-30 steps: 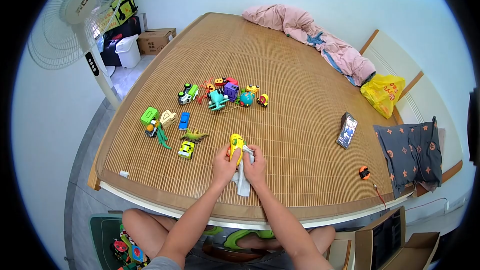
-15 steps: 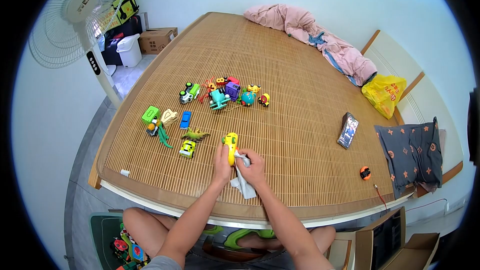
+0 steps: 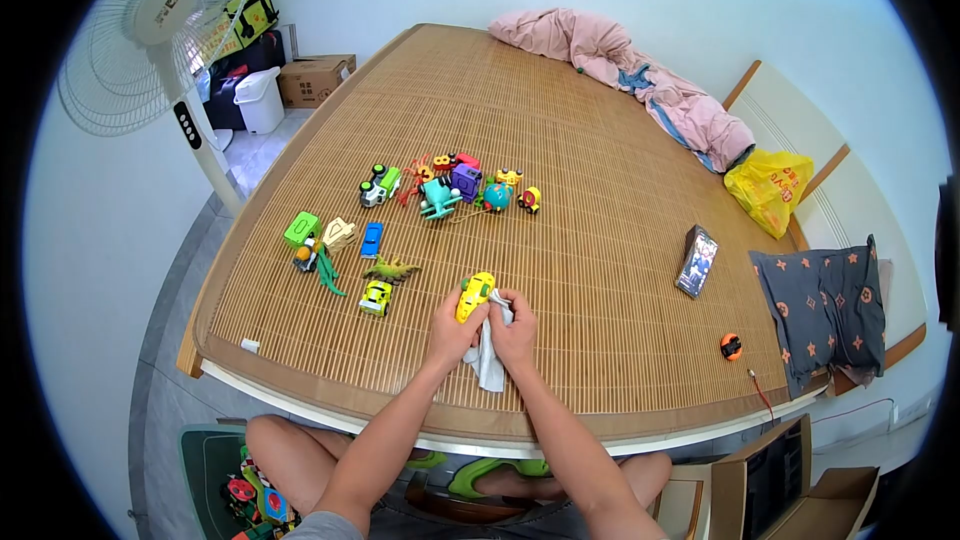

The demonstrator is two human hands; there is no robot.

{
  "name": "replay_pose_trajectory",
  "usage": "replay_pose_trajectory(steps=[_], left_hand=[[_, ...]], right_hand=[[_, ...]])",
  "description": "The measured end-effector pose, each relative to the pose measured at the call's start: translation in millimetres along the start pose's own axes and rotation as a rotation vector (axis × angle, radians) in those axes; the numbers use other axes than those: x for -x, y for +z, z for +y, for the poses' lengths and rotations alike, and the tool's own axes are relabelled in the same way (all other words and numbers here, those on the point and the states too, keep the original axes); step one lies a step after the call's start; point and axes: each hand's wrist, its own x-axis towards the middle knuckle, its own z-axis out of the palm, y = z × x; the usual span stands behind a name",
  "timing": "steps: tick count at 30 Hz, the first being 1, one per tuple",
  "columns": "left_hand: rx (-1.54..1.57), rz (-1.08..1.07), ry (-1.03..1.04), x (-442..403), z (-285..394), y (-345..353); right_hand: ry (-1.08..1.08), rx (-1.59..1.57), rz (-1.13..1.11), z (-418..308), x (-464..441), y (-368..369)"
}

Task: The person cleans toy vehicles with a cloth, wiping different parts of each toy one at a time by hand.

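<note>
A yellow toy vehicle (image 3: 475, 297) with green parts is gripped in my left hand (image 3: 455, 331), tilted to the right. My right hand (image 3: 514, 330) is closed on a white cloth (image 3: 488, 365), which hangs down between the hands and touches the toy's right side. To the left are a yellow-green toy car (image 3: 375, 297), a spiky toy dinosaur (image 3: 391, 270) and a blue toy car (image 3: 371, 239). Farther back lie a teal toy plane (image 3: 438, 198), a purple toy (image 3: 465, 181) and a green and white toy truck (image 3: 379, 186).
The bamboo mat (image 3: 600, 240) covers the bed. On it are a dark box (image 3: 696, 262), an orange item (image 3: 731, 346), a pillow (image 3: 824, 310), a yellow bag (image 3: 769, 191) and a pink quilt (image 3: 590, 45). A green tub (image 3: 205, 480) of toys stands at lower left.
The yellow toy has moved slightly right since half a second ago, and its top now tilts to the right. The cloth's hanging end has shifted a little with my right hand.
</note>
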Motion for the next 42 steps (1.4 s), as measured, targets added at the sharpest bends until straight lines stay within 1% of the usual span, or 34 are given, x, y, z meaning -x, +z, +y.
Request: replay_pose_trajectory(steps=[3,6,8,9,11,17,24,26,30,32,33,35,42], left_hand=[[-0.010,-0.018,0.014,-1,-4,-1],[-0.041,-0.023,0.007,0,-2,-1],[-0.052,-0.021,0.016,0,-2,-2],[-0.053,-0.021,0.016,-1,-5,-2],[-0.033,0.029,0.018,-3,-11,-2],[0.040,0.020,-0.012,-5,-15,-5],[-0.011,0.007,0.014,-2,-6,-2],[-0.142,-0.007,0.010,-1,-2,-2],[-0.107,-0.019,0.014,0,-5,-1],[-0.100,-0.053,0.004,0,-4,-3],[-0.100,-0.053,0.003,-1,-8,-3],[-0.175,-0.025,0.103,-2,-15,-1],[-0.203,-0.020,0.115,-2,-17,-2]], right_hand=[[0.001,0.009,0.026,0,-1,0],[0.052,-0.008,0.011,-3,-1,-2],[-0.046,0.031,0.010,0,-1,-1],[-0.046,0.031,0.010,-1,-1,-1],[-0.127,0.064,-0.024,-3,0,-2],[-0.180,0.039,-0.046,0,2,0],[-0.161,0.060,-0.015,-1,1,-1],[-0.040,0.011,0.017,-1,1,0],[-0.019,0.026,0.047,5,-2,0],[0.013,-0.039,0.077,10,-3,1],[0.013,-0.039,0.077,9,-3,1],[-0.008,-0.063,0.105,7,-4,-1],[-0.003,-0.051,0.100,8,-4,-2]])
